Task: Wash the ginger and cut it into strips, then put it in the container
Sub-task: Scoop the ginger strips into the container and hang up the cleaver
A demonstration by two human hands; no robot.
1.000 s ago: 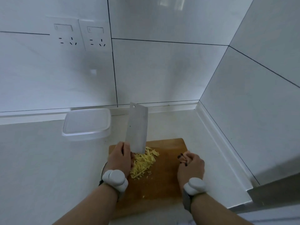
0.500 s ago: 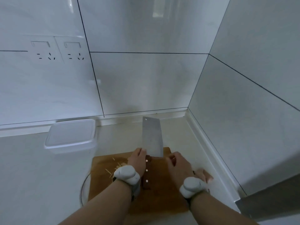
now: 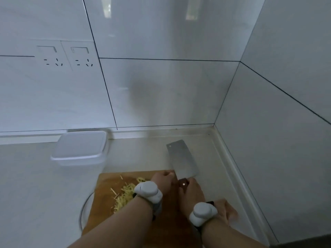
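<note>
Ginger strips (image 3: 125,195) lie partly hidden behind left hand (image 3: 163,183) on board (image 3: 105,185).

one cleaver (image 3: 182,159), one wooden cutting board (image 3: 105,183), one lidded clear container (image 3: 80,149), one heap of ginger strips (image 3: 125,194), two hands (image 3: 163,181) (image 3: 190,191), two white wrist devices (image 3: 147,191) (image 3: 201,213), two wall sockets (image 3: 52,56) (image 3: 81,56), one tabletop (image 3: 35,185).
</note>
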